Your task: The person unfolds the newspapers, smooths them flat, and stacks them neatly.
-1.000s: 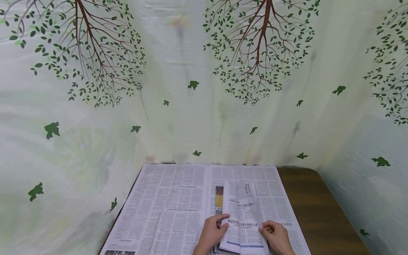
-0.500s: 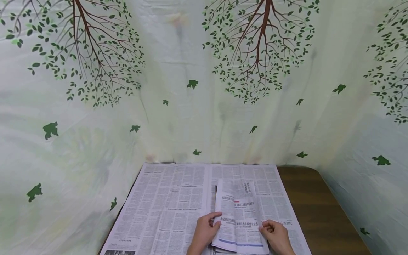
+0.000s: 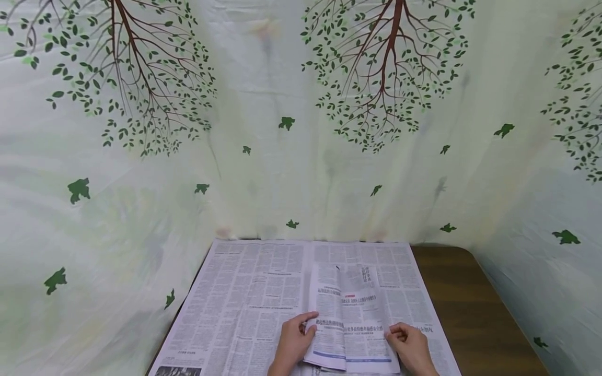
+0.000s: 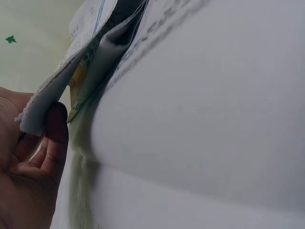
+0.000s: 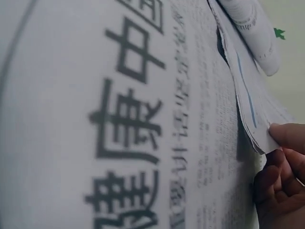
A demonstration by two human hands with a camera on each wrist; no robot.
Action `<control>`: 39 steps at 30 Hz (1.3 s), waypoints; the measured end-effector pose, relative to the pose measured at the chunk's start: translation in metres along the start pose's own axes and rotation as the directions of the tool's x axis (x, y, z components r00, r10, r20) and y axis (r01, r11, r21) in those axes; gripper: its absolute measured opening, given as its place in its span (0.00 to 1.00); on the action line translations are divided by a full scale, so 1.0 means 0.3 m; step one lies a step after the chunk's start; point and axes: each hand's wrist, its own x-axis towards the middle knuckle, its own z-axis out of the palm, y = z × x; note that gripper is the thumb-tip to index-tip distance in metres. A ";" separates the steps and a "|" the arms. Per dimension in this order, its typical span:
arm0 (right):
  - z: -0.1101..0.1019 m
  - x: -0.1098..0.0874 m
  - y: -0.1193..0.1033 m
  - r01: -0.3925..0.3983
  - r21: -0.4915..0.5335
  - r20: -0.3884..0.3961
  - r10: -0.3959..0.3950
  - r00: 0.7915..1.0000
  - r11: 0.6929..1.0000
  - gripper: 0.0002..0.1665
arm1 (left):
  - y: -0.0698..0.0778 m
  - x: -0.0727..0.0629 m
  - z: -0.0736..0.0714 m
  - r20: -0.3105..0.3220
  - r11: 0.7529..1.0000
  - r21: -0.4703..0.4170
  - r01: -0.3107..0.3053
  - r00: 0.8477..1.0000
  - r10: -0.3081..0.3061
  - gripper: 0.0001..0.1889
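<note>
A folded newspaper [image 3: 359, 324], printed with columns and a blue line along its near end, lies partly opened with a crease down its middle. My left hand [image 3: 292, 342] pinches its left edge between thumb and fingers. Seen from the left wrist, the fingers [image 4: 56, 126] curl under a raised paper layer [image 4: 62, 81], with a yellow patch of print on the paper behind. My right hand [image 3: 410, 344] holds the right edge, and in the right wrist view its thumb [image 5: 288, 136] presses on the corner of several stacked layers [image 5: 248, 105].
A large spread newspaper sheet [image 3: 244, 308] covers most of the table under the folded one. Bare brown wood [image 3: 465, 303] shows along the right side. A pale cloth with printed trees and leaves [image 3: 263, 172] hangs behind and at both sides.
My left hand has moved left, drawing the upper flap of the folded newspaper outward, so its top face is wider. The colour picture strip at its left is now covered. The right hand stays put.
</note>
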 end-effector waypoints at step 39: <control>-0.066 -0.012 0.033 0.065 0.053 0.065 -0.068 0.996 0.997 0.25 | -0.042 -0.005 -0.108 -0.035 0.994 0.080 -0.081 0.996 0.084 0.19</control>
